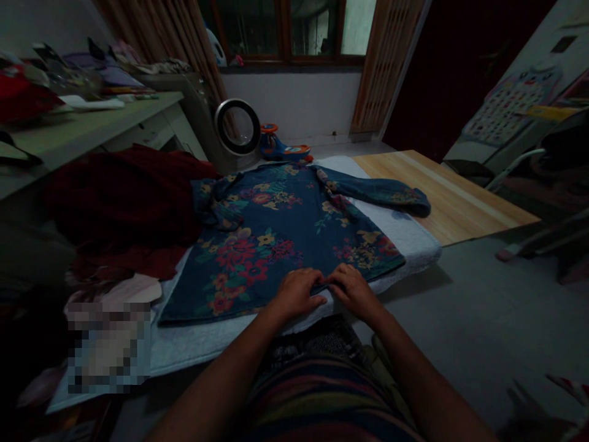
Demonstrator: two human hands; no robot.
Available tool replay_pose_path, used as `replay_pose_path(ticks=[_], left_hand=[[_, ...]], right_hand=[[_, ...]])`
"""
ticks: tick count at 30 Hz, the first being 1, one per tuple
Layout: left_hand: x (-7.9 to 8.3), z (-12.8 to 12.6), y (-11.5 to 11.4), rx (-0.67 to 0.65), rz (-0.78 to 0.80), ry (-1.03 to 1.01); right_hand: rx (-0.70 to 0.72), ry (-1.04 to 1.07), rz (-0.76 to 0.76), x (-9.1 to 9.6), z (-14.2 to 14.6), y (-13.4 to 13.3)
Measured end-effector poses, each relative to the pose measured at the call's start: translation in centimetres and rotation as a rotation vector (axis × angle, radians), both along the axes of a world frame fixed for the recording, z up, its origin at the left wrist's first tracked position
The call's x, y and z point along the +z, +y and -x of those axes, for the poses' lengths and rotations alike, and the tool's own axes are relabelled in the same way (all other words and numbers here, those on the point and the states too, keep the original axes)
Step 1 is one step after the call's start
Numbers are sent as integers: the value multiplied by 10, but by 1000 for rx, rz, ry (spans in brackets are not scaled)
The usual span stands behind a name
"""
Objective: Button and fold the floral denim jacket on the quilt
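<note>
Dark-blue floral long-sleeved cloth garment [294, 218] lies spread on pale quilted cover [197, 347]. At garment's near hem, left hand [299, 293] and right hand [353, 290] sit close together, fingertips narrow, pinching the edge. Probably hem-straightening; next move calls for light, even tension along it.

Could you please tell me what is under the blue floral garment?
Pale cloth shows beneath the blue floral garment, along its near and right edges. Whatever lies under its middle is covered and cannot be seen.
</note>
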State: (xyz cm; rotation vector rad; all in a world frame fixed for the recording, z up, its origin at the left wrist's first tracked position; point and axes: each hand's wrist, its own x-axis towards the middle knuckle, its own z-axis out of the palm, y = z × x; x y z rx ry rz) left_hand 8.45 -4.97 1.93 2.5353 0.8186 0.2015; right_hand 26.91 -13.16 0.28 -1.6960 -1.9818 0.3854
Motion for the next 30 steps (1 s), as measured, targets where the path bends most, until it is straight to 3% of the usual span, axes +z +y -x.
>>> replay_pose_path(ticks=[5,13,21,25,30], left_hand=[[-8,7,-7,-30,-58,-33],[-2,7,-23,-95,-287,90],[-13,14,-18,-154,-223,-50],[-17,14,-16,-154,-191,-113],[-17,11,-14,-140,-158,-154]], right_hand=[[7,-7,25,-1,-1,-4],[-17,23,26,4,-6,-7],[-351,-148,64,3,10,-1],[-418,-225,35,1,18,-2],[-483,-243,11,-3,2,-6]])
